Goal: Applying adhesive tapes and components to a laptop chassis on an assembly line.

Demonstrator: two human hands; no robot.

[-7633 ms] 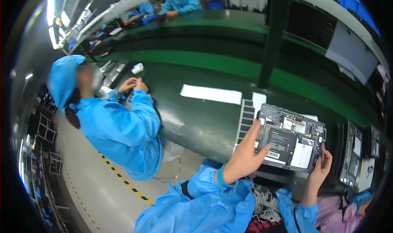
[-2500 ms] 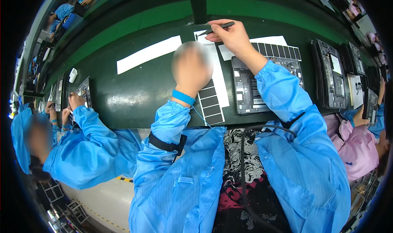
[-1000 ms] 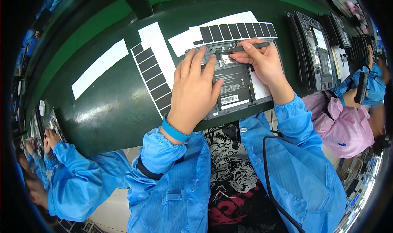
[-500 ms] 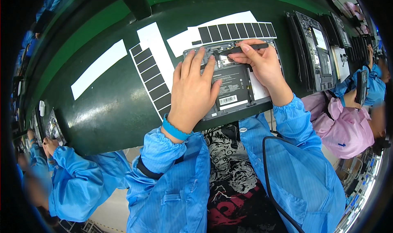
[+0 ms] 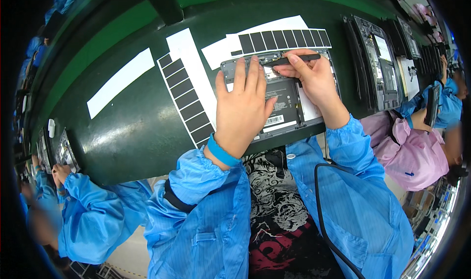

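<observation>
An opened flat electronic device, tablet-like, with a grey casing (image 5: 229,71), lies in front of me on the green table. Its dark battery (image 5: 285,98) carries a printed label. My left hand (image 5: 243,107), wearing a blue wristband, rests flat over the device's left part with fingers stretched out. Between the thumb and fingers of my right hand (image 5: 316,78) is a pair of black tweezers (image 5: 305,58), held nearly level and pointing left. The tweezers' tip is at the device's upper inner part, close beside my left fingertips. What lies under my left fingers is hidden.
White strips with black rectangular pads lie behind the device (image 5: 284,40) and to its left (image 5: 185,98). A blank white strip (image 5: 120,80) lies farther left. Stacked opened devices (image 5: 375,63) stand at right. Co-workers sit on both sides; a black cable (image 5: 318,200) hangs by my jacket.
My left hand has shifted right across the device, bringing its fingertips close to the tweezers' tip and covering more of the battery. My right hand has barely moved.
</observation>
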